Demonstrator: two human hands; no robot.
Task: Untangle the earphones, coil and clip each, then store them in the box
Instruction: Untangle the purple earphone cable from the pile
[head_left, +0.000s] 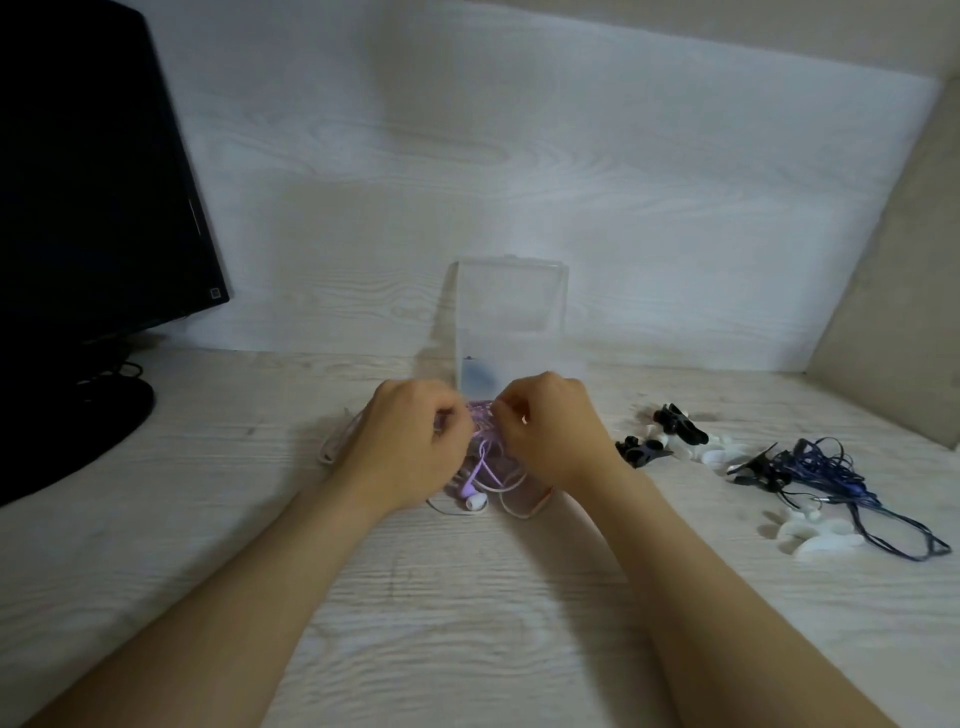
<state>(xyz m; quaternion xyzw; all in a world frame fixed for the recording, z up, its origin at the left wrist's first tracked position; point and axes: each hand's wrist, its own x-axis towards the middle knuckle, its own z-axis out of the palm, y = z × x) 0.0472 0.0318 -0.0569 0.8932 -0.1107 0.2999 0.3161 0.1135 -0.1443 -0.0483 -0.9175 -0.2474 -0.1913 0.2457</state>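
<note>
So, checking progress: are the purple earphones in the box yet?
Out: left hand and right hand grip the purple earphones on the table.

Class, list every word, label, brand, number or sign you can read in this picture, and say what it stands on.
Nothing here is legible.
monitor: small square mark at its lower right corner, too blurred to read.
box: tiny dark speck on its wall, too small to read.
</note>
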